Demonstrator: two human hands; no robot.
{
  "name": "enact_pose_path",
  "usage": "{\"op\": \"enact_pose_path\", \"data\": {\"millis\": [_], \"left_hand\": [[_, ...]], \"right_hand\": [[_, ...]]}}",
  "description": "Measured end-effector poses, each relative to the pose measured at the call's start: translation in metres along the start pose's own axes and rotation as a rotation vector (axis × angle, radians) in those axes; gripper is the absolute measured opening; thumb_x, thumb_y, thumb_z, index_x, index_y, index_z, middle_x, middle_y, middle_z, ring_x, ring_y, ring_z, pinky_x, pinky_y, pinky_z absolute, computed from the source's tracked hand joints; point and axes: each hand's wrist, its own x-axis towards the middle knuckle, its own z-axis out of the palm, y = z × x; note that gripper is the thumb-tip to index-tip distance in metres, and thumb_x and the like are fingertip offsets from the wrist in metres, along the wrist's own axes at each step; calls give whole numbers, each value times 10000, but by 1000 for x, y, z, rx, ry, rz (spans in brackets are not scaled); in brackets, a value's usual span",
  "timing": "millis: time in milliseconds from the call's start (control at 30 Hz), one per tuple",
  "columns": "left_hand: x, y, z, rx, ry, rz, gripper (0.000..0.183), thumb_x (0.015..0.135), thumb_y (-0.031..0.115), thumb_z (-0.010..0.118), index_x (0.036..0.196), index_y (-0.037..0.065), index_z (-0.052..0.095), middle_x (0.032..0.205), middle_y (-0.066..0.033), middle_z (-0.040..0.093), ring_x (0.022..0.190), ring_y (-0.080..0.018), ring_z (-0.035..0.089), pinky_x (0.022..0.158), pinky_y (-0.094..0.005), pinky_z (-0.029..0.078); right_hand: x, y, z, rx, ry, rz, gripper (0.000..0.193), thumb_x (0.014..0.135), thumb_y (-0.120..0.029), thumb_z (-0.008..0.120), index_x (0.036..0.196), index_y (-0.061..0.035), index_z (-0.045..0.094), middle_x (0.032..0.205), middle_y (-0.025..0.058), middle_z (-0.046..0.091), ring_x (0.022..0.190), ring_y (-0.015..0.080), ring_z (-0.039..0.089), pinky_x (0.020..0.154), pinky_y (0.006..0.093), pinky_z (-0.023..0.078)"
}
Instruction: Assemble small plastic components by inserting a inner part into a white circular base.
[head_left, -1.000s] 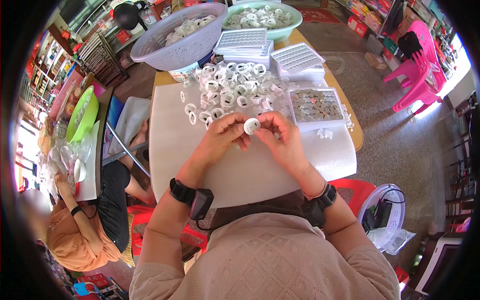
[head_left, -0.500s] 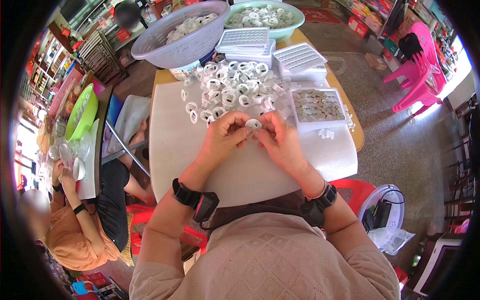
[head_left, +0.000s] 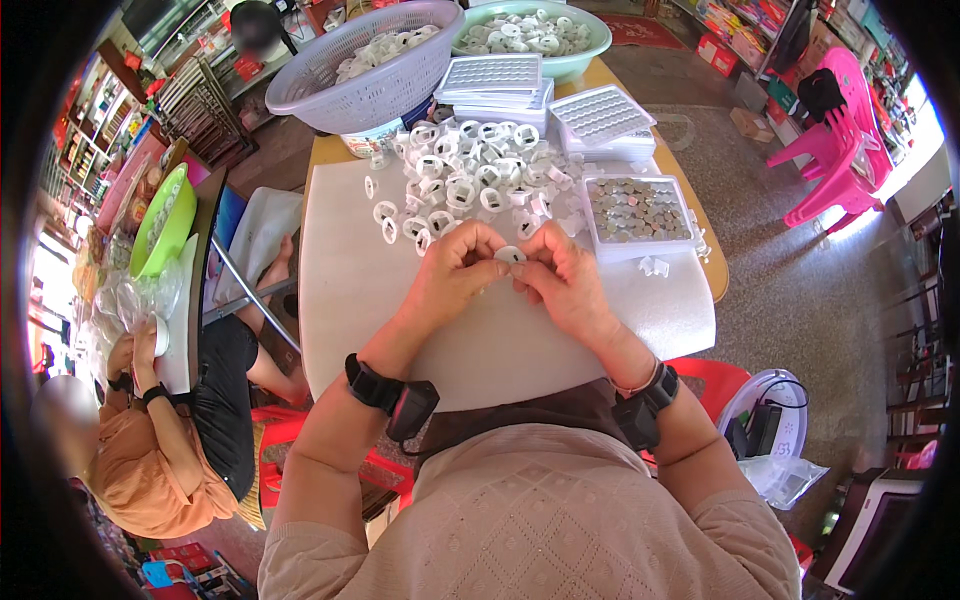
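Ring [head_left: 510,254], small, round, white plastic, pinched.

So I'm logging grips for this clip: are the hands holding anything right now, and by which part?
Both hands, left and right, pinch one small white round plastic piece between their fingertips, at its opposite left and right edges.

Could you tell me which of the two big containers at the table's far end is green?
The bowl on the right; the basket beside it is pale lilac.
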Motion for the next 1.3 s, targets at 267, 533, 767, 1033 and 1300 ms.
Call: {"op": "enact_pose_path", "data": {"millis": [267,533,767,1033,1300], "left_hand": [[-1,4,3,42,18,15,130,835,9,617,950,43,569,749,31,559,560,-13,456,464,-176,336],[-1,5,3,21,-16,8,139,846,0,594,974,51,573,773,38,550,565,-19,460,462,-179,345],[0,-7,-3,65,-14,69,152,827,4,601,959,67,559,769,48,539,635,-4,464,527,-175,336],[-2,-5,0,-1,16,17,174,815,-2,593,975,59,568,751,26,551,602,-11,460,500,-183,334],[-1,1,2,46,53,3,189,825,-17,567,1004,42,569,787,16,570,597,-17,491,473,-183,365]], "right_hand": [[2,7,-2,55,-3,28,115,851,-13,585,863,-41,473,698,38,599,577,84,579,458,233,448],[2,6,1,9,34,-7,109,850,-5,571,883,-47,477,671,38,600,570,82,577,448,225,426],[1,2,1,-43,-12,-24,102,854,-5,560,881,-42,468,664,59,606,550,95,568,469,261,429],[1,1,2,-13,-3,-8,121,859,-34,577,929,-41,478,666,56,613,523,83,544,459,241,413],[3,2,5,-122,18,-65,176,862,-33,578,1027,-48,520,647,58,599,524,109,556,477,266,417]]}}
